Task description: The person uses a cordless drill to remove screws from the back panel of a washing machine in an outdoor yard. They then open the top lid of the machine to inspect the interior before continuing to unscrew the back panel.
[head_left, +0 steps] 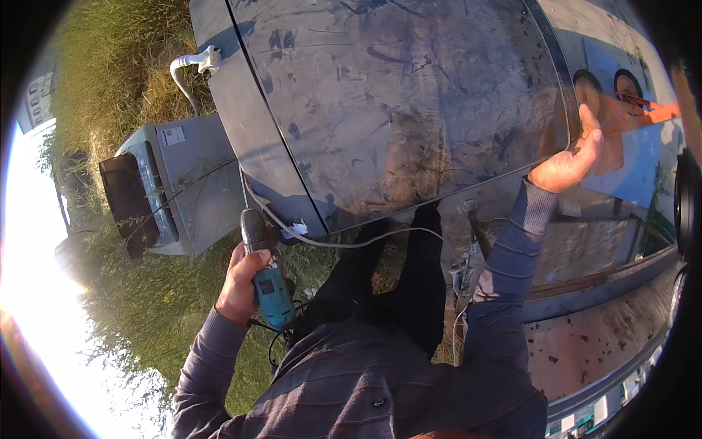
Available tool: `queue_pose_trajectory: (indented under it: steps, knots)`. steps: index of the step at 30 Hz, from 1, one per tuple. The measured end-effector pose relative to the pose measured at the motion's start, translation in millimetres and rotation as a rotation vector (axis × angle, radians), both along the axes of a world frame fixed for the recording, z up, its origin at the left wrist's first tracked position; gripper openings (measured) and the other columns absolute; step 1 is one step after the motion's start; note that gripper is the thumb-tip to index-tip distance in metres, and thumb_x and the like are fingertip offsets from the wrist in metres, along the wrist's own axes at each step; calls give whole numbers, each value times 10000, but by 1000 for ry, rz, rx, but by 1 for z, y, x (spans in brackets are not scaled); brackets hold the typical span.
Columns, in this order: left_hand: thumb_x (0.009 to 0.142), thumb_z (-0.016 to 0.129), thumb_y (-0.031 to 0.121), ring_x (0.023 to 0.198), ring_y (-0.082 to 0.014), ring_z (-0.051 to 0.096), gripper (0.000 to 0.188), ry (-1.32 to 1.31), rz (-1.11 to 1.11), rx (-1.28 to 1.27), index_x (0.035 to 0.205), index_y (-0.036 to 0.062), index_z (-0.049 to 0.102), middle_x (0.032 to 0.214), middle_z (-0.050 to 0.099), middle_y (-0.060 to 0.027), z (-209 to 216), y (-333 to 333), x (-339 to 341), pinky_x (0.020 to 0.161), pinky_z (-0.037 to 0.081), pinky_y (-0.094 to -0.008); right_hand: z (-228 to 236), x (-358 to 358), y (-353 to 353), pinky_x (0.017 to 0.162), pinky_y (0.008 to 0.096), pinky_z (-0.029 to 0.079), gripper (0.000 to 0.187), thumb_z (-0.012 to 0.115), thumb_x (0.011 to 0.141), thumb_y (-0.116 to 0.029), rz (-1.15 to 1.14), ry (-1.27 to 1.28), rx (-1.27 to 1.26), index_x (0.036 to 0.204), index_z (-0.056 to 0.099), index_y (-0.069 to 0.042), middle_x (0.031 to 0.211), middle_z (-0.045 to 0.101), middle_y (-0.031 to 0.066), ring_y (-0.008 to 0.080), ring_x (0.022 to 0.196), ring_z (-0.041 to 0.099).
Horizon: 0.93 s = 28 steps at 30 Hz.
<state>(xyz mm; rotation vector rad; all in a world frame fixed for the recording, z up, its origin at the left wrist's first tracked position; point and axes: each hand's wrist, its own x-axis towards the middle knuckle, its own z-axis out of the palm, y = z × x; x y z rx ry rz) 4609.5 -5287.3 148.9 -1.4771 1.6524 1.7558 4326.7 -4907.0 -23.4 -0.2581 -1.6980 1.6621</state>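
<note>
Hiding tool's (268, 278) tip: dark panel (395, 95)

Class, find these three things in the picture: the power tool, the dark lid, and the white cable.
power tool (272, 294): head view, on its teal body below the left hand's fingers.
dark lid (395, 95): head view, middle of its scratched top.
white cable (344, 244): head view, on its sagging run below the lid's edge.

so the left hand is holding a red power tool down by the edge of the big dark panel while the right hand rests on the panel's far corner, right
Not quite: the power tool in the left hand is teal with a dark front end, not red. The head view shows this. The rest holds: it sits by the near edge of the big dark panel, and the right hand rests on the panel's far corner.
</note>
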Motion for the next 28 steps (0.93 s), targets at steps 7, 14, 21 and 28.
queue_pose_trajectory:
  steps: [7, 14, 21, 28]
  knots:
    - [900, 638, 286, 823, -85, 568, 648, 377, -176, 330, 1458, -31, 547, 1031, 660, -30, -44, -43, 39, 768, 502, -256, 48, 39, -28, 1001, 367, 536, 377, 599, 1051, -234, -7, -201, 42, 1215, 674, 97, 1257, 704, 194, 257, 1128, 678]
    - [940, 668, 343, 801, -147, 591, 308, 216, 523, 497, 1064, 66, 621, 897, 611, -21, -114, -16, 83, 733, 511, -342, 66, 308, -161, 875, 423, 526, 488, 663, 999, -384, 847, -444, 500, 1187, 648, 66, 1011, 688, 171, 269, 938, 663]
    - [932, 648, 375, 759, -187, 567, 282, -11, 907, 701, 990, 104, 600, 853, 577, -41, -182, -9, 126, 723, 497, -375, 10, 414, -219, 1005, 435, 497, 618, 858, 828, -219, 1392, -889, 596, 1327, 591, 30, 1232, 681, 207, 327, 1140, 661]
    - [998, 609, 384, 741, -140, 592, 316, 126, 569, 621, 968, 69, 612, 842, 611, -19, -144, 25, 123, 692, 502, -317, 15, 409, -207, 891, 384, 559, 337, 755, 894, -99, 1323, -1096, 228, 1205, 671, 1, 1081, 728, 107, 213, 991, 703]
